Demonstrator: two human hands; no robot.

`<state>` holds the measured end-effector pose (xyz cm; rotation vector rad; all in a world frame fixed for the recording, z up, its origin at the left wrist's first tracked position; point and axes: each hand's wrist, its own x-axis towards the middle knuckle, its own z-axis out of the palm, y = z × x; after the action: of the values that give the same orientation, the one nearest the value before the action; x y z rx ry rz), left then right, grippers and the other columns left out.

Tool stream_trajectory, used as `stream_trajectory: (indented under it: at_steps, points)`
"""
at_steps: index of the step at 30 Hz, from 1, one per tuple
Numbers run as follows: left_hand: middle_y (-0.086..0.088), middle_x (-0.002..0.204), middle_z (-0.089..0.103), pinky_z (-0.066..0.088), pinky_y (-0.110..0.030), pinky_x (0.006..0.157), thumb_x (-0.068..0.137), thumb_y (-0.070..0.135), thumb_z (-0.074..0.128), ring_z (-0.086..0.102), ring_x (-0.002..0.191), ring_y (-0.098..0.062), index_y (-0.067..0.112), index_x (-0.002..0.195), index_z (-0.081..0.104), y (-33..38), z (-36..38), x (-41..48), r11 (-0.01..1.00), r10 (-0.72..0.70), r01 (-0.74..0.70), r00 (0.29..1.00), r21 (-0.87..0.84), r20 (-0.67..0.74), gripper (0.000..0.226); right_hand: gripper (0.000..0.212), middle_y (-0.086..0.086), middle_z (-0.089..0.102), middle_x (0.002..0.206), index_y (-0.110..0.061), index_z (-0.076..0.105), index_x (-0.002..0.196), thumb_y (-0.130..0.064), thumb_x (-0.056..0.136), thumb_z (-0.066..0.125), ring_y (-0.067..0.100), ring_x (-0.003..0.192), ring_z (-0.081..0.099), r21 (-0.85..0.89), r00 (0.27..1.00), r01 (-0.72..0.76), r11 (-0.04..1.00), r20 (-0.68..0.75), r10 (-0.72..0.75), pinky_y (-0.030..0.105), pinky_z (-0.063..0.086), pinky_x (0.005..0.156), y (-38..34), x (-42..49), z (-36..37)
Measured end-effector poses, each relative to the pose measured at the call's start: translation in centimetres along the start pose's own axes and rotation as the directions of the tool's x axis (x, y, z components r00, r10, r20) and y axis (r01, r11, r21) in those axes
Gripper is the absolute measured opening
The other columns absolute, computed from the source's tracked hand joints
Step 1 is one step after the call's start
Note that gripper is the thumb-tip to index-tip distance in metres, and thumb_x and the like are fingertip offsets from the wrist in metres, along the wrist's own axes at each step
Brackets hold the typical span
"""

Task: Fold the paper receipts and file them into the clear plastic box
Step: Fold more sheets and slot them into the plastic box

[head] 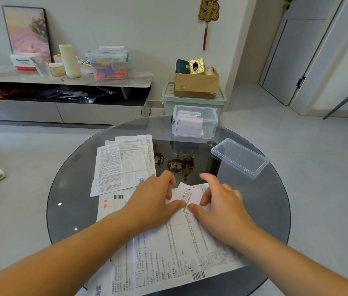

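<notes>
On the left of the round glass surface (68, 189) lies a pile of loose receipts (123, 165), unfolded and overlapping, with a barcoded sheet (113, 201) just below them. The left forearm reaches in from the lower left. The left hand (153, 199) rests palm down on the printed sheet (168, 248), its fingers curled and its thumb tip pinching the sheet's folded-over far end. That sheet lies straight in front of the person (its near end reaches the surface's rim), and the turned-back flap sits between the two hands. The right hand (222, 201) comes in from the lower right. Its thumb tip nearly meets the left thumb on the flap, its middle fingers curl round the flap's right edge, and its forefinger is lifted and points away. Farther back, right of centre, the clear plastic box (194, 124) stands open near the surface's far edge, with folded papers upright inside. Its lid (239, 158) lies flat, apart from it to the right.
</notes>
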<state>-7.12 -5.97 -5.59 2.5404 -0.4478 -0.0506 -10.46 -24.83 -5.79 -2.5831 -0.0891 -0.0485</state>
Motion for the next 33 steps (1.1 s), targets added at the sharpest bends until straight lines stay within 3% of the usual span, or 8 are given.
stream_trajectory:
  at_steps: [3, 8, 16, 22, 26, 33]
  points:
    - [0.016, 0.089, 0.052, 0.046, -0.029, 0.083, 0.090, 0.050, 0.065, 0.049, 0.088, -0.007, 0.039, 0.112, 0.044, 0.0, 0.3, 0.1, 0.999, 0.025, -0.026, 1.000, 0.040, 0.019, 0.033, 0.050, -0.021, 0.043, 0.106, -0.045, 0.042, 0.135, -0.061, 0.090, 0.056, 0.009, 0.109, 0.036, -0.129, 1.000, 0.006, 0.992, 0.014, -0.004, 0.032, 0.024, 0.093, 0.2, 0.2, 0.1]
    - [0.015, 0.099, 0.047, 0.039, -0.032, 0.096, 0.095, 0.051, 0.056, 0.043, 0.100, -0.010, 0.045, 0.118, 0.053, 0.0, 0.5, 0.2, 0.994, 0.010, -0.018, 0.997, 0.108, 0.078, 0.023, 0.066, -0.016, 0.041, 0.115, -0.047, 0.036, 0.136, -0.079, 0.080, 0.050, 0.012, 0.115, 0.032, -0.181, 0.999, 0.000, 0.983, 0.047, 0.008, 0.036, 0.024, 0.097, 0.2, 0.4, 0.4]
    - [0.013, 0.101, 0.051, 0.047, -0.035, 0.097, 0.092, 0.045, 0.066, 0.049, 0.099, -0.011, 0.045, 0.116, 0.062, -0.1, -0.6, 0.5, 1.000, -0.007, 0.006, 0.985, 0.007, 0.171, 0.025, 0.067, -0.013, 0.044, 0.113, -0.047, 0.041, 0.133, -0.077, 0.076, 0.060, 0.015, 0.114, 0.035, -0.174, 0.992, -0.058, 0.983, 0.101, 0.076, 0.034, 0.023, 0.091, 0.1, 1.5, -0.5]
    - [0.012, 0.110, 0.050, 0.050, -0.024, 0.094, 0.093, 0.034, 0.067, 0.054, 0.100, -0.007, 0.045, 0.127, 0.062, -0.3, -1.4, 0.6, 0.999, -0.018, 0.030, 0.966, -0.044, 0.257, 0.036, 0.074, -0.012, 0.046, 0.120, -0.049, 0.037, 0.138, -0.072, 0.075, 0.067, 0.017, 0.120, 0.037, -0.198, 0.974, -0.072, 0.978, 0.199, 0.112, 0.039, 0.028, 0.099, 0.1, 2.4, -1.4]
    - [0.029, 0.099, 0.051, 0.051, -0.013, 0.081, 0.097, 0.021, 0.063, 0.058, 0.094, -0.002, 0.036, 0.128, 0.066, -0.3, -1.6, 0.8, 0.987, -0.034, 0.079, 0.957, -0.143, 0.290, 0.034, 0.072, -0.010, 0.048, 0.127, -0.047, 0.037, 0.139, -0.063, 0.078, 0.072, 0.018, 0.124, 0.040, -0.185, 0.962, -0.084, 0.979, 0.241, 0.128, 0.043, 0.031, 0.105, 0.0, 2.6, -1.9]
    - [0.034, 0.095, 0.053, 0.046, -0.004, 0.068, 0.098, 0.018, 0.063, 0.058, 0.088, 0.005, 0.035, 0.125, 0.069, -0.7, -1.7, 1.1, 0.980, -0.041, 0.097, 0.954, -0.175, 0.296, 0.032, 0.073, -0.010, 0.048, 0.128, -0.047, 0.037, 0.139, -0.060, 0.077, 0.075, 0.018, 0.124, 0.041, -0.162, 0.956, -0.104, 0.981, 0.256, 0.143, 0.044, 0.033, 0.106, -0.1, 2.8, -2.0]
